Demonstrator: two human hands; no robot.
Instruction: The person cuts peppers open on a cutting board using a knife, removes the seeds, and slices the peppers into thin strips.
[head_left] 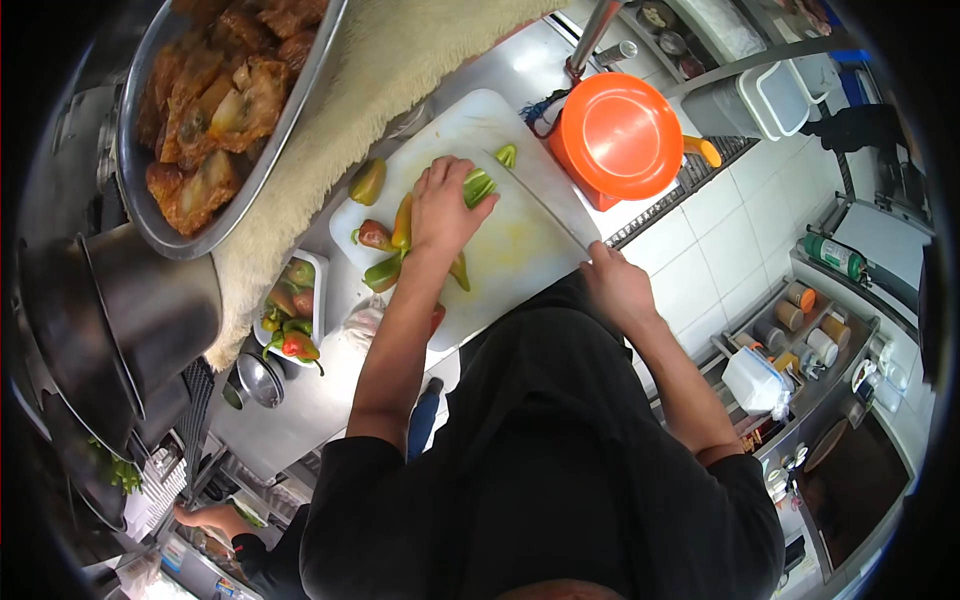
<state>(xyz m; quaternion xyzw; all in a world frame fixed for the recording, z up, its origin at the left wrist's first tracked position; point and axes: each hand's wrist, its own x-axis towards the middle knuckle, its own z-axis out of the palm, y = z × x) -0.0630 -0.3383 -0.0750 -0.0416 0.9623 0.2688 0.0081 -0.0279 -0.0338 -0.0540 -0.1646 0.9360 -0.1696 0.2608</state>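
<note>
On the white cutting board (520, 270), my left hand (447, 205) holds down a cut green pepper (478, 187), its fingers bent over it. My right hand (618, 285) is closed round the handle of a long knife (545, 206), whose blade reaches across the board towards a small green pepper piece (507, 156). Left of my left hand lie a reddish pepper (373, 235), a yellow-orange pepper (403, 222) and a green pepper (383, 272). Another greenish pepper (367, 181) rests at the board's left edge.
An orange container (618, 135) stands beyond the board. At left are a white tub of peppers (318, 300) and a metal bowl of meat (225, 225). A co-worker's hand (212, 517) shows at lower left. Shelves with jars (790, 316) stand at right.
</note>
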